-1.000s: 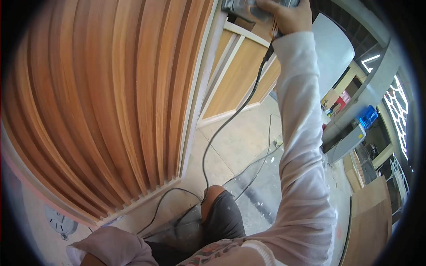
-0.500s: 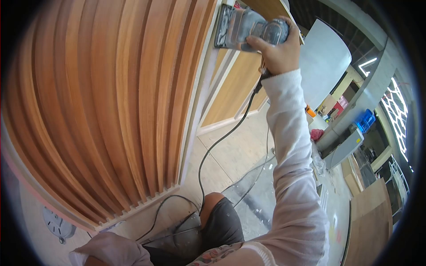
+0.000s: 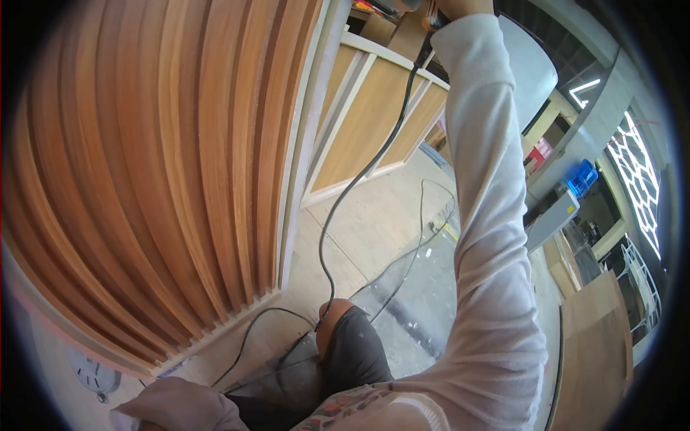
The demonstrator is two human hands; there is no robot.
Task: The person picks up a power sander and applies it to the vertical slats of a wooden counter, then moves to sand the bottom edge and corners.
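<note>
the right hand (image 3: 468,6) is at the top edge of the frame, closed around a corded tool (image 3: 407,3); both are largely cut off, so the exact grip of the fingers cannot be told. the arm is stretched high, seemingly to reach the upper part of the slatted panel (image 3: 165,165), whose pale edge strip (image 3: 302,136) runs beside the tool. the black cable (image 3: 343,192) hangs in a slack curve to the knee (image 3: 333,323), probably leaving the tool free to travel. the left hand is out of view, so its state cannot be told; only a sleeve (image 3: 180,406) shows at lower left.

the panel is reddish wood with deep grooves, bowed by the lens. behind it, centre top, stands a lighter panelled piece (image 3: 359,122) with white framing. the floor (image 3: 323,251) is pale boarding with a seam, then a grey patch speckled white. at right are a blue water bottle (image 3: 581,178) on a dispenser (image 3: 552,219), a large wooden board (image 3: 593,352) and honeycomb-shaped lights (image 3: 638,187).
</note>
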